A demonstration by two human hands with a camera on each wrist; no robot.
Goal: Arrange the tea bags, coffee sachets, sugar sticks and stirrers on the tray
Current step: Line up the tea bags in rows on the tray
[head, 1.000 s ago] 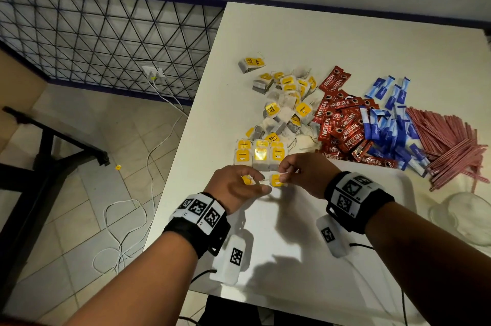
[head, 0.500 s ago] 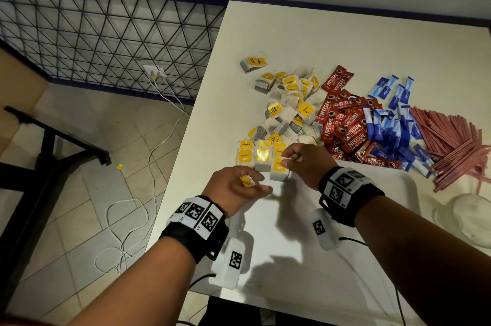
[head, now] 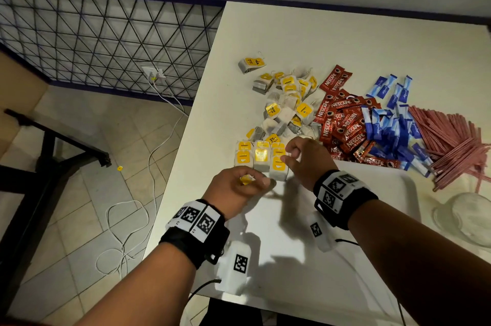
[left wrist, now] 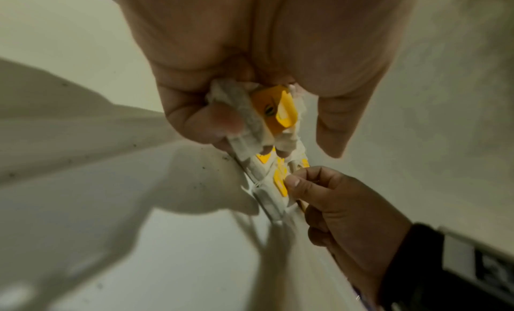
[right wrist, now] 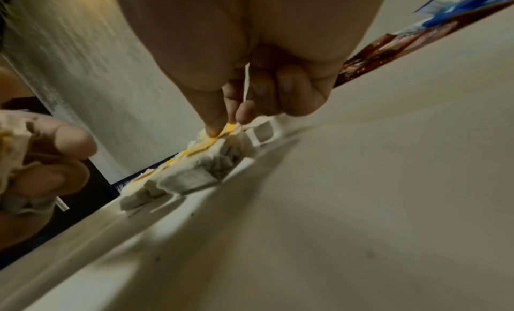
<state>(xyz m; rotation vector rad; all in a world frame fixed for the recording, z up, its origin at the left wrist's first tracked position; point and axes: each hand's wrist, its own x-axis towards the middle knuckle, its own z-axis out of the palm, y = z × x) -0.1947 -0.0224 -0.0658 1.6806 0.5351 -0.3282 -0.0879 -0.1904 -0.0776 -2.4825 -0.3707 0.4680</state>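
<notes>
Tea bags going down in a row at the tray's point(head: 393, 182) far-left corner

Left hand point(head: 236, 190) clutches spare bags point(left wrist: 258, 115); right hand point(head: 305, 161) pinches a tag point(right wrist: 225, 129) on the row point(head: 261, 158) — a snagged string could drag neighbours askew.

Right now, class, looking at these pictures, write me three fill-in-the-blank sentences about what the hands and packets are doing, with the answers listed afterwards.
1. The left hand holds spare tea bags with ____ tags.
2. The right hand touches the row of tea bags at the tray's ____ edge.
3. The coffee sachets are coloured ____.

Answers: yellow; far; red
</notes>
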